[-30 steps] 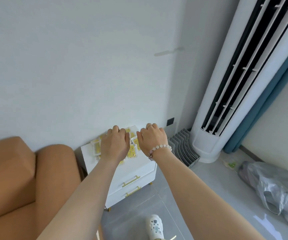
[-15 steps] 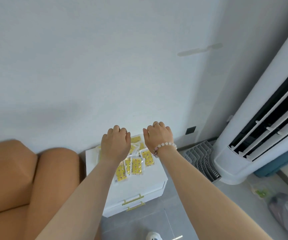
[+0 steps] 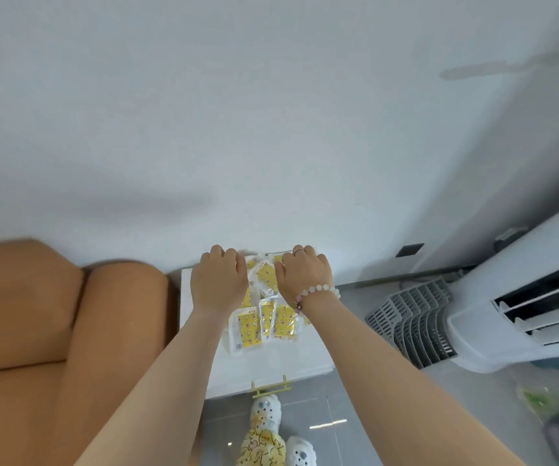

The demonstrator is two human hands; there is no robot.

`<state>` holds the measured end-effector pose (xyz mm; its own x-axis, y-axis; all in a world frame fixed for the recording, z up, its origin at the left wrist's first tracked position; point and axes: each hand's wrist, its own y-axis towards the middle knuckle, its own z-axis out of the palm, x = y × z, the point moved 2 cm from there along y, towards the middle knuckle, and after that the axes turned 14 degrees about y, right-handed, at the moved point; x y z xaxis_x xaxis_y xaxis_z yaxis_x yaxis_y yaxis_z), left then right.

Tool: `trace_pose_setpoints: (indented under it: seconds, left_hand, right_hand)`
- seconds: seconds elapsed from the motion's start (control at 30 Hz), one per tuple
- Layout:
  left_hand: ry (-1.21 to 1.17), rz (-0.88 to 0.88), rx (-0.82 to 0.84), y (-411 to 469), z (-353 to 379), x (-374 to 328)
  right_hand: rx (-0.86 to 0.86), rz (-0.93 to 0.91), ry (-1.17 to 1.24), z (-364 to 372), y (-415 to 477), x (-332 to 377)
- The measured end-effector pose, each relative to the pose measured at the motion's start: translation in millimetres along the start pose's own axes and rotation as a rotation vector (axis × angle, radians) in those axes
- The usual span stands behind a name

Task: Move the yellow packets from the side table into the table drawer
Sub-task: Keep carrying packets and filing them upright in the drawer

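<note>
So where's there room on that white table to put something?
The bare front strip of the side table, between the yellow packets and the front edge. The middle and back are crowded with packets under the left hand and right hand.

Wall [image 3: 271, 129] behind table [image 3: 271, 368], sofa [image 3: 120, 314] beside.

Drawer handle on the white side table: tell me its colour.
Gold. The drawer handle shows best in the head view, at the side table's front edge.

Both arms reach forward, left hand [image 3: 219, 284] and right hand [image 3: 305, 278] palms down, fingers [image 3: 217, 251] bent downward.
</note>
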<state>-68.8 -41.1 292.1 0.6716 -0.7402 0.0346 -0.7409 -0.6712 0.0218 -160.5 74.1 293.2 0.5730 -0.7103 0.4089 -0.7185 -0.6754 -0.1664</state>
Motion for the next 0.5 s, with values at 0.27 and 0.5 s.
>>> trace_pose_setpoints:
  seconds: [0.27,0.5]
  left_hand:
    - [-0.132,0.013,0.100,53.9,61.1,-24.8]
    - [-0.105,-0.014,0.258,73.6,115.4,-6.1]
  right_hand:
    - [0.104,0.084,-0.088,36.8,48.0,-28.1]
    - [0.231,0.207,-0.076,83.9,59.9,-46.8]
